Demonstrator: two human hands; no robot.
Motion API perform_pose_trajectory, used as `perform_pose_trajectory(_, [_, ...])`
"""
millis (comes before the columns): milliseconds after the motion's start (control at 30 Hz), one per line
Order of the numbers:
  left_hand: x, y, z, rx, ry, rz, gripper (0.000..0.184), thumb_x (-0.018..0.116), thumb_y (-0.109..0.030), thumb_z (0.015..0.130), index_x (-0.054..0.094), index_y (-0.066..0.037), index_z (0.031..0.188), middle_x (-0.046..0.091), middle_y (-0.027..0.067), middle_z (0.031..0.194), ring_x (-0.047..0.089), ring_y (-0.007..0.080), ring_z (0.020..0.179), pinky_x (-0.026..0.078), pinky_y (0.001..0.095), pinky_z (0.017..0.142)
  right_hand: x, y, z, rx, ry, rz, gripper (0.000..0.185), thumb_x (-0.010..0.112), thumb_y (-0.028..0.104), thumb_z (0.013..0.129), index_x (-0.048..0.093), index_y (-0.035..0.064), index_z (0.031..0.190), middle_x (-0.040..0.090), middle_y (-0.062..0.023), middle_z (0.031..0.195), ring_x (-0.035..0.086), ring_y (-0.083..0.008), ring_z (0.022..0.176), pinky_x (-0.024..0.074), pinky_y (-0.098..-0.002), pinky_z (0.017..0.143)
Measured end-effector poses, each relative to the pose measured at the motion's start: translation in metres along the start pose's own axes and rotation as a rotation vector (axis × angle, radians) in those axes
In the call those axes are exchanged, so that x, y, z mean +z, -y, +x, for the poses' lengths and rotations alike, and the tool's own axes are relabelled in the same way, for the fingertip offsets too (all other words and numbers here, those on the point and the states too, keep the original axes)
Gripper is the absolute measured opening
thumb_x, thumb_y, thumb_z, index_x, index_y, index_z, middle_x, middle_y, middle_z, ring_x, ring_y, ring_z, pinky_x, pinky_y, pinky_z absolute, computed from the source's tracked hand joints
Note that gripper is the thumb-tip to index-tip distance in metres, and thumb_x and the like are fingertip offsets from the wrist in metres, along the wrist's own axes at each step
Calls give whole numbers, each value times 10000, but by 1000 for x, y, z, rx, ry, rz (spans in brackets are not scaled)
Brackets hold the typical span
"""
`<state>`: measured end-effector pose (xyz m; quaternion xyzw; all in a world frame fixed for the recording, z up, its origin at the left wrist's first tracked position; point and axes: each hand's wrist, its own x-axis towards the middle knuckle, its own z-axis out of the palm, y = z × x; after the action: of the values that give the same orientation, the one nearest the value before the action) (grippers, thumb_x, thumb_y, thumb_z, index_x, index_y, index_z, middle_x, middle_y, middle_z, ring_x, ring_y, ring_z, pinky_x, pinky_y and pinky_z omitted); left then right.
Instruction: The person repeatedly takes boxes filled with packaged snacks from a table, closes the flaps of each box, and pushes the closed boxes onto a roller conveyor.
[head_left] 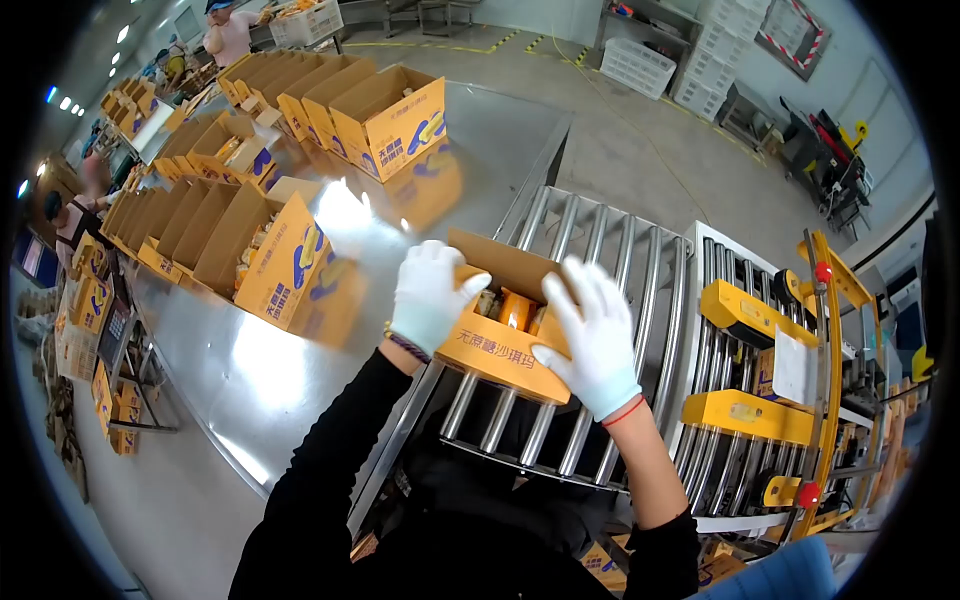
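An orange-brown cardboard box point(500, 352) with purple printing stands on the metal rollers in front of me, its top uncovered and the far flap raised. Wrapped snack packets point(516, 310) show inside it. At the box's left side, my left hand point(428, 295), in a white glove, grips the edge with the thumb over the rim. On the opposite side is my right hand point(597, 335), also white-gloved, its fingers stretched out and the thumb against the front panel. Part of the box's right side is hidden behind that hand.
Several filled, open boxes point(290, 265) stand in rows on the shiny steel table point(220, 385) at left. The roller conveyor point(650, 310) leads right to a yellow-railed machine point(760, 415). White crates point(640, 68) stand at the back. Other people point(230, 35) are at the far left.
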<state>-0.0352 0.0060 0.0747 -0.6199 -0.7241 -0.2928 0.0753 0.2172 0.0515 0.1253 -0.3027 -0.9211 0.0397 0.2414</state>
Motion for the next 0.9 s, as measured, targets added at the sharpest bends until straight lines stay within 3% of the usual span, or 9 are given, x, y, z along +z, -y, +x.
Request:
perform_pose_trajectory(100, [35,38,-32,-429,-66,-719,477,716,-336,977,601,24,1269,660,134,1168,623,273,1163,505,379,1001,14,7,-13,179,-72,-63,965,871,410,703,475,-4,1479,471,-176,1497,424,-392,1381,238,-607,1223])
perform_pose_trajectory(167, [31,47,-35,-468,72,-969,528,677,-307,1015,538,64,1365,642,148,1276,596,211,1232,496,334,1037,16,19,-41,165,-11,26,1002,867,464,700,466,-27,1477,503,-176,1435,438,-385,1364,238,-615,1221])
perform_pose_trajectory(333, [39,-22,-4,-589,276,-1327,370,668,-236,1009,647,66,1220,721,90,1090,680,151,976,560,296,866,0,-8,-75,254,258,-113,1075,923,371,637,415,-3,1508,514,-163,1411,446,-355,1378,231,-591,1241])
perform_pose_trajectory(467, [121,-124,-12,-134,-49,-860,527,712,-196,944,505,45,1365,605,201,1299,606,278,1188,484,408,1057,-3,-66,-66,399,187,-298,1145,905,355,676,308,-58,1561,343,-235,1622,248,-398,1545,142,-547,1284])
perform_pose_trajectory(567, [96,-133,-12,-59,876,-1174,719,687,-345,991,417,76,1508,585,259,1412,550,293,1344,427,380,1129,3,-95,-74,422,91,-418,1104,861,416,737,305,-70,1557,329,-261,1621,232,-422,1547,122,-542,1287])
perform_pose_trajectory(600, [72,-123,-18,-91,852,-1213,707,691,-390,994,464,83,1468,627,234,1357,568,285,1325,424,369,1133,5,-108,-83,460,52,-407,1079,812,471,785,297,-79,1557,305,-280,1630,216,-439,1549,112,-541,1288])
perform_pose_trajectory(700, [8,-29,-22,34,259,-633,525,705,-342,932,543,24,1271,654,200,1209,599,313,1202,435,436,1064,-4,-129,-107,504,8,-469,953,739,406,841,317,-85,1541,320,-275,1622,241,-439,1538,126,-527,1290])
perform_pose_trajectory(800, [-69,108,-34,-180,-287,121,344,720,-295,870,622,-36,1074,680,166,1060,629,340,1079,447,504,994,-6,-141,-124,483,-96,-480,809,673,245,873,335,-84,1530,363,-265,1598,286,-433,1519,159,-527,1284])
perform_pose_trajectory(900, [-126,198,-60,-391,-446,904,207,721,-286,850,677,-86,876,703,138,897,660,358,967,469,556,921,-1,-144,-125,477,-125,-446,623,614,62,856,466,-44,1451,403,-232,1583,330,-412,1501,211,-525,1268])
